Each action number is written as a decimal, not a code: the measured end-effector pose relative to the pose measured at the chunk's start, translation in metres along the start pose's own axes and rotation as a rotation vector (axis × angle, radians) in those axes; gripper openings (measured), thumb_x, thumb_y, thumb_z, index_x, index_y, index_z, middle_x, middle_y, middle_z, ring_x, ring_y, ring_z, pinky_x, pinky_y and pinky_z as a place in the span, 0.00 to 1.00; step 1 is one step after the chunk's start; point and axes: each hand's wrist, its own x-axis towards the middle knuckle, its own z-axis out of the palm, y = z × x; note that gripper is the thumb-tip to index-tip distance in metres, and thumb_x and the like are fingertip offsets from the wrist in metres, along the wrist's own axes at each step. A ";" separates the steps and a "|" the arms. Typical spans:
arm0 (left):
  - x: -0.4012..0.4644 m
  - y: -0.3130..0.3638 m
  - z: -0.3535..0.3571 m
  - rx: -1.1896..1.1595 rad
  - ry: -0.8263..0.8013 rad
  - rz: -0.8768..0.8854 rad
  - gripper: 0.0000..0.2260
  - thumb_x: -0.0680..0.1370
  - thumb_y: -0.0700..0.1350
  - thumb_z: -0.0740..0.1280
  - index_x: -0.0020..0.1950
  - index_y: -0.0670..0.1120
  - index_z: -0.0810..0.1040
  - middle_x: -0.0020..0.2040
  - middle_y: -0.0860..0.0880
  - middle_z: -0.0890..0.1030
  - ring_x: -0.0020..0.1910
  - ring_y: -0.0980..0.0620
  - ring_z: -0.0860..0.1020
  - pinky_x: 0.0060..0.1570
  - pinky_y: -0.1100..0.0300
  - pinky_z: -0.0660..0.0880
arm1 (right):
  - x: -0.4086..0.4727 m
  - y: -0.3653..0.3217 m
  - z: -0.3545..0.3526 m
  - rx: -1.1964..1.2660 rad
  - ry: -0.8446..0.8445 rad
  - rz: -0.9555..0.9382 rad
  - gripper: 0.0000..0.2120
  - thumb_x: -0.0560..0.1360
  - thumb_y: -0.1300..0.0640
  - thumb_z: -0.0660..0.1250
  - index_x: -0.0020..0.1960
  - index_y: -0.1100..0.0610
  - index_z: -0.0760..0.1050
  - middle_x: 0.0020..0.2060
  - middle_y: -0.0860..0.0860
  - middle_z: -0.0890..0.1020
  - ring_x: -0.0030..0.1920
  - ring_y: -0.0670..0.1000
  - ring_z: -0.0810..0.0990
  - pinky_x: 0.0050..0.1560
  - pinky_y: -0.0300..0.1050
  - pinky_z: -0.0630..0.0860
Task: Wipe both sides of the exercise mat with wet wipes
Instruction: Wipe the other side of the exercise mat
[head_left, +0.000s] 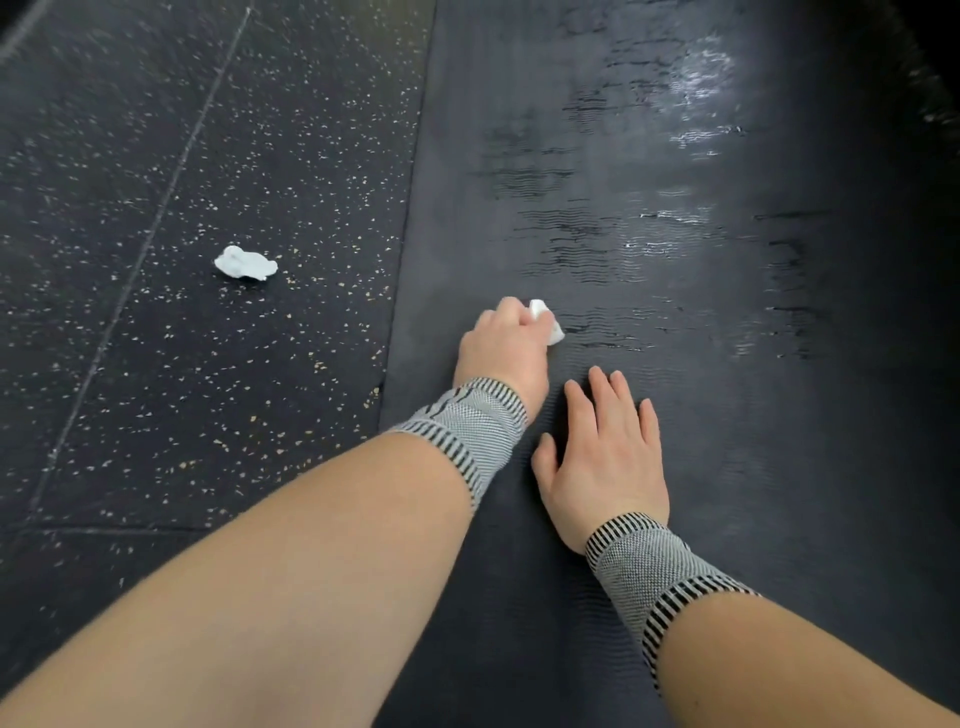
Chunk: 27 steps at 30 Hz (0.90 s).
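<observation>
Exercise mat (649, 467) streaked wet, left hand (506, 345) gripping wet wipe (548, 319), right hand (605, 460) flat, fingers spread

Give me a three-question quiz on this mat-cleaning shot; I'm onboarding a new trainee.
1. True or false: the right hand grips the wet wipe.
2. Where does the crumpled wipe lie? A) on the exercise mat B) on the speckled floor C) in a hand
3. Which stretch of mat looks wet?

Key: 1 false, the left hand holds it; 2 B; 3 the far stretch, beyond the hands.
</observation>
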 end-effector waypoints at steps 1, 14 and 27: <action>0.003 -0.011 -0.003 -0.006 0.010 -0.025 0.18 0.79 0.39 0.59 0.68 0.49 0.72 0.63 0.44 0.72 0.58 0.41 0.73 0.53 0.52 0.72 | 0.000 0.000 0.000 -0.001 0.004 0.001 0.30 0.72 0.44 0.51 0.68 0.59 0.70 0.70 0.57 0.69 0.72 0.58 0.62 0.71 0.58 0.57; -0.020 0.004 0.005 -0.170 -0.002 -0.071 0.14 0.80 0.41 0.60 0.65 0.48 0.72 0.61 0.46 0.72 0.58 0.44 0.73 0.57 0.53 0.72 | 0.001 -0.002 -0.001 0.003 0.015 -0.003 0.29 0.72 0.45 0.52 0.66 0.60 0.71 0.68 0.59 0.71 0.71 0.59 0.65 0.70 0.58 0.60; -0.013 -0.014 0.000 -0.158 0.055 -0.309 0.15 0.78 0.39 0.59 0.62 0.51 0.72 0.61 0.46 0.71 0.58 0.43 0.71 0.58 0.52 0.68 | 0.001 -0.002 0.000 0.022 0.043 -0.002 0.29 0.71 0.45 0.53 0.64 0.60 0.73 0.66 0.59 0.72 0.69 0.59 0.67 0.70 0.56 0.57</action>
